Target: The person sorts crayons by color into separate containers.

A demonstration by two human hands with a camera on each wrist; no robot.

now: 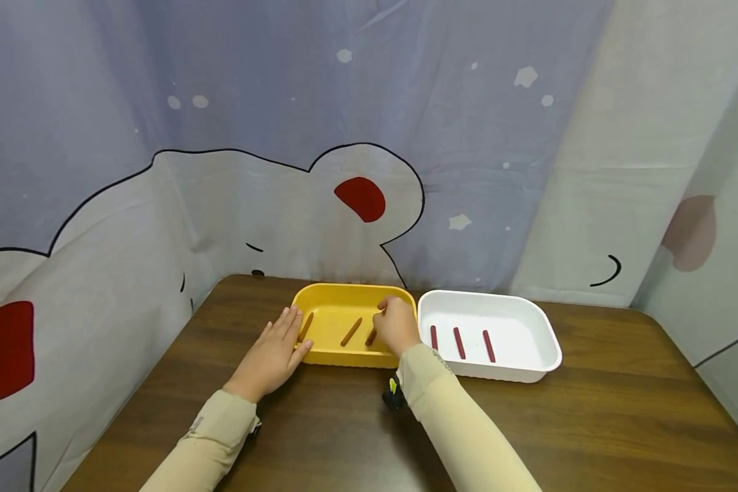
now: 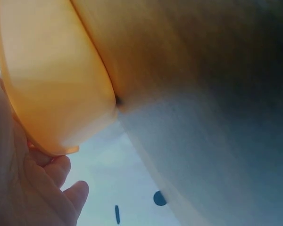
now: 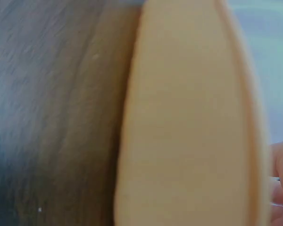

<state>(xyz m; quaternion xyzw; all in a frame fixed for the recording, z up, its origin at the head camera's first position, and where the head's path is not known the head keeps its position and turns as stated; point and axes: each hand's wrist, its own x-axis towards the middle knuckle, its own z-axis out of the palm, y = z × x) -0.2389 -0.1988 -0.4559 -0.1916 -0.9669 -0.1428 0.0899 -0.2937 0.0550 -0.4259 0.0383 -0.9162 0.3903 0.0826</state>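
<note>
A yellow tray (image 1: 338,358) stands on the table with slim brown sticks in it, crayon-like in shape. One stick (image 1: 306,327) lies at the left and another stick (image 1: 351,332) lies slanted in the middle. My left hand (image 1: 272,355) rests on the tray's left rim, fingers straight and thumb at the front edge. Over the tray's right end, my right hand (image 1: 398,326) has curled fingers and pinches the upper end of a third brown stick (image 1: 371,337), partly hidden by the fingers. Both wrist views mostly show the tray's outer wall (image 2: 56,70).
A white tray (image 1: 523,342) sits right beside the yellow one, holding three dark red sticks (image 1: 459,343) set apart. Brown wooden table (image 1: 332,430) lies in front. A printed curtain (image 1: 467,137) hangs close behind both trays.
</note>
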